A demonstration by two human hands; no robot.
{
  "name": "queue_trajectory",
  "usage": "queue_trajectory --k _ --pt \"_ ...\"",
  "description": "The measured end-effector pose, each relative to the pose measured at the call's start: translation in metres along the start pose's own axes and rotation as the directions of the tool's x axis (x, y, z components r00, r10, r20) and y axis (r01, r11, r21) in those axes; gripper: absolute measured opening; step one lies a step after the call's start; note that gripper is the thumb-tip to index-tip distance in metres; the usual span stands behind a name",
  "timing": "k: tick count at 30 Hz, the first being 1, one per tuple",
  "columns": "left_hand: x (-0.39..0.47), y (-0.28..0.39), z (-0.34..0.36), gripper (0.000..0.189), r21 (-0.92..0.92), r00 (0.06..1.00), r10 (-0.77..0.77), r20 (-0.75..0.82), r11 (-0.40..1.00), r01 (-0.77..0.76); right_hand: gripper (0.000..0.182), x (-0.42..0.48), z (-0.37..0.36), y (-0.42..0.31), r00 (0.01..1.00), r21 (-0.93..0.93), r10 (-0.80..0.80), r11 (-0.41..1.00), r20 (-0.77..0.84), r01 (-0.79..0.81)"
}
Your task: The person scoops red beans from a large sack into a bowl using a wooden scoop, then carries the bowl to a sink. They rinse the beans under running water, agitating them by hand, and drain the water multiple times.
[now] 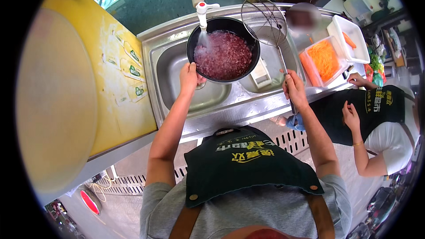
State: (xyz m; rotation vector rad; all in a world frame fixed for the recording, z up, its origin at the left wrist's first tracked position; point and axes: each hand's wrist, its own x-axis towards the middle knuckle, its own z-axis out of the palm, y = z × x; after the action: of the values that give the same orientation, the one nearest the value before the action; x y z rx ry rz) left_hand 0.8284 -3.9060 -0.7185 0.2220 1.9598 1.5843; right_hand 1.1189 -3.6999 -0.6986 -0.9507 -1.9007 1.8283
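My left hand (189, 77) grips the near-left rim of a black pot (226, 79) held over the double-basin sink. Water from a white tap (202, 15) runs into the pot. Inside it is a wet, reddish-purple mass of small bits (225, 56); whether grain or minced meat, I cannot tell. My right hand (295, 88) is closed around the handle of a wire spider skimmer (264, 20). The skimmer's round mesh head is raised above the back of the right basin, just right of the pot.
The steel sink (196, 104) has a white plastic piece (261, 74) in its right basin. Shredded carrot (322, 58) fills a clear tub beside a white tray (352, 51). A co-worker (375, 119) stands close on my right. A yellow board (123, 119) flanks the sink's left.
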Motion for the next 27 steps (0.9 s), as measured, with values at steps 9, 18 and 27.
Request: queue_trajectory --k 9,18,27 --pt "0.002 -0.008 -0.002 0.026 0.006 1.0 -0.005 -0.011 1.0 0.005 0.023 0.01 0.006 -0.01 0.998 -0.038 -0.067 0.997 0.015 0.068" --pt "-0.002 -0.009 -0.002 0.026 0.03 1.0 -0.01 -0.023 0.999 0.01 0.021 0.014 0.007 -0.004 0.997 -0.004 -0.055 0.998 0.049 0.055" --pt "-0.002 -0.014 -0.003 0.026 0.001 1.0 -0.021 -0.011 1.0 0.021 0.02 0.023 0.014 -0.018 0.992 -0.02 -0.115 0.993 0.044 0.116"
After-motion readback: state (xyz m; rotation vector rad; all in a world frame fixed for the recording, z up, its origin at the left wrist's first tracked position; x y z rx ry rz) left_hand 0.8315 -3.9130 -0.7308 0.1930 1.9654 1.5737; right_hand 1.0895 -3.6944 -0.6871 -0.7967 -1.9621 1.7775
